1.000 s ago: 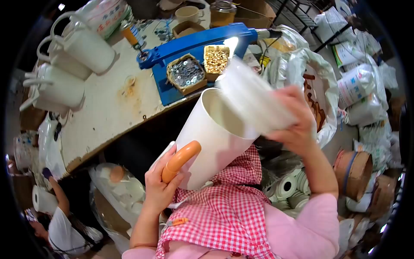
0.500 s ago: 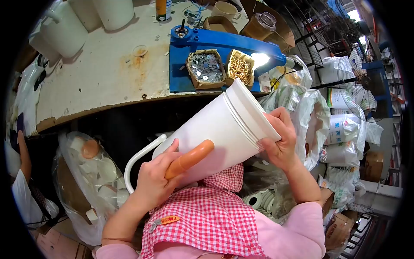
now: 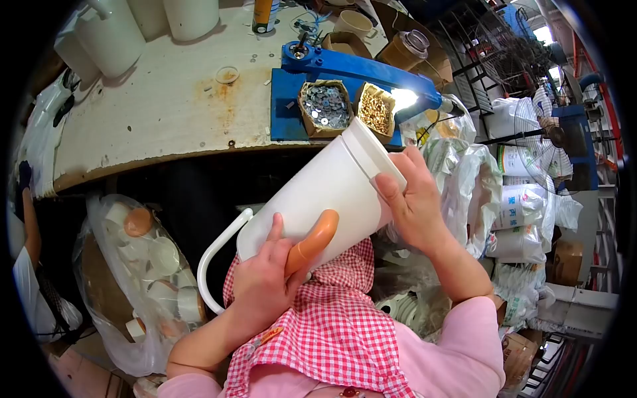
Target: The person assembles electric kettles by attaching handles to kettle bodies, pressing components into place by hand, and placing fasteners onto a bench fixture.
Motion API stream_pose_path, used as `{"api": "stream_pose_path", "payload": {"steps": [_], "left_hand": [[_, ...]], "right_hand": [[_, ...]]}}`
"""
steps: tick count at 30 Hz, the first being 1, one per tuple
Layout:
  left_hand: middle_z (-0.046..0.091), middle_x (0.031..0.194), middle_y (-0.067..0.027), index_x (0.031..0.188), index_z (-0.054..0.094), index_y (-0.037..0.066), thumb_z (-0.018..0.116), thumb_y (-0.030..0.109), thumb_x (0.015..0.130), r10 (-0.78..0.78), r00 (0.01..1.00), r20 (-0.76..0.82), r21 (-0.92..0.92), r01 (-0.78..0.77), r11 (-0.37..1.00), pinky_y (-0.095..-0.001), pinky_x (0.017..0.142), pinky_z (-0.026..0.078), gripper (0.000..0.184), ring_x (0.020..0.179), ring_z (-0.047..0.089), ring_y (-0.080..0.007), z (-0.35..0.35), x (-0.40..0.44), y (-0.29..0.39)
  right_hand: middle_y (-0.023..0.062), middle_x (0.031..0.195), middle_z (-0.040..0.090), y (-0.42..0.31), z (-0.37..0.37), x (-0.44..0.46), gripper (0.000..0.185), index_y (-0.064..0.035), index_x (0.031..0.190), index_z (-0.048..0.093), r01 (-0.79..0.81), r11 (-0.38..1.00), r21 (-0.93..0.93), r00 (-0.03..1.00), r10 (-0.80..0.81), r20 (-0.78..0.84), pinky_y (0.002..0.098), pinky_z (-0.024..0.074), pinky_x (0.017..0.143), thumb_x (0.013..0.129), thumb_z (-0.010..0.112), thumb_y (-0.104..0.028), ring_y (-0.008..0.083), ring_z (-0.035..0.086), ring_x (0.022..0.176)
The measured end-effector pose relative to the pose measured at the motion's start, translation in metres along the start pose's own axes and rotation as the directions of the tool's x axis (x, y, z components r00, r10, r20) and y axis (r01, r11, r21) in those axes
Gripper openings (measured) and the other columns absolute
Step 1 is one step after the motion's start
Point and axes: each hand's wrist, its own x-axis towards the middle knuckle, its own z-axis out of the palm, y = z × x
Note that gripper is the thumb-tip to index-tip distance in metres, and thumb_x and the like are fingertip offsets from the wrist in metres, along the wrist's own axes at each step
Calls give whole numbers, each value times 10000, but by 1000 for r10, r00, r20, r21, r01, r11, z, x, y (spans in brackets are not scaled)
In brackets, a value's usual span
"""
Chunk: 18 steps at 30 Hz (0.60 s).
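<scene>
A tall white plastic jug [image 3: 312,182] lies tilted across my lap, its wide rim toward the upper right. An orange-brown curved handle [image 3: 313,242] stands out from its side, and a thin white curved tube [image 3: 212,255] arcs at its lower left end. My left hand [image 3: 265,275] is closed around the lower end of the handle, with one finger stretched along the jug wall. My right hand [image 3: 415,199] grips the wide rim, thumb on the outer side; its other fingers are partly hidden behind the rim.
On the worktable [image 3: 166,126] stands a blue fixture [image 3: 358,66] with a lit lamp, beside a box of metal washers [image 3: 325,106] and a box of brass-coloured fasteners [image 3: 375,111]. White jugs [image 3: 109,40] stand at upper left. A bag of plastic parts [image 3: 152,265] lies below. Another person's arm [image 3: 32,225] shows at far left.
The jug has turned slightly, its handle now pointing more upward. My right thumb has shifted up along the outside of the rim. My left hand has moved right and lower on the handle.
</scene>
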Motion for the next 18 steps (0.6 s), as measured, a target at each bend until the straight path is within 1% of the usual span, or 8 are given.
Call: {"api": "stream_pose_path", "payload": {"steps": [5,7,9,12,14,15,16,18], "left_hand": [[594,1294,-328,1197,625,23,815,105,762,-31,999,-17,13,31,999,-388,740,604,481,873,728,-392,-7,-2,1],[646,1243,-284,1186,647,21,823,72,738,92,996,-1,-13,-92,996,-394,763,609,485,894,735,-369,-9,-4,1],[663,1228,-255,1181,657,29,828,75,733,87,994,71,-23,-86,996,-391,781,609,482,906,737,-355,-2,-12,6],[698,1202,-189,1192,667,50,833,87,735,105,992,73,5,-106,994,-382,825,607,487,960,733,-323,-11,-11,3],[698,1213,-176,1222,655,56,828,99,748,90,996,12,-7,-90,996,-381,839,602,506,1021,718,-318,-25,-10,5],[697,1221,-171,1232,651,58,826,105,752,14,1000,-9,-26,-14,1000,-382,847,599,513,1051,710,-316,-33,-11,4],[666,1250,-217,1274,612,49,766,134,825,101,988,-121,-37,-106,994,-392,833,598,482,984,721,-338,-46,-10,-13],[726,1052,-163,1250,636,51,790,154,805,131,952,-276,184,-81,980,-379,743,601,482,861,731,-327,-111,1,-7]], "right_hand": [[142,1002,580,24,-19,25,315,-19,1147,663,15,1000,9,993,-16,118,417,483,899,968,632,-276,322,623,959],[142,1178,684,72,-37,61,593,-5,1194,661,-50,838,543,991,-26,131,375,430,1011,1070,369,-507,257,623,1105],[143,1272,683,58,-51,93,729,-9,1171,685,40,916,400,994,-76,75,379,435,1031,1062,270,-598,254,632,1152],[128,1243,691,82,15,79,813,8,1280,649,-449,668,594,713,-133,689,320,469,986,1036,261,-663,176,650,1097],[188,1290,652,98,17,80,931,9,1420,528,-276,627,728,813,-251,525,391,465,1039,999,152,-731,248,652,1109],[217,1313,632,106,15,83,927,15,1436,502,-411,570,711,868,8,496,418,460,1056,1007,124,-714,269,646,1136],[212,1274,655,114,3,77,882,12,1428,503,-243,705,666,933,-19,360,424,480,1020,1031,119,-676,285,653,1123],[190,1184,685,132,-5,72,800,13,1379,535,-293,531,795,953,95,287,386,509,923,1062,153,-614,281,670,1032]]}}
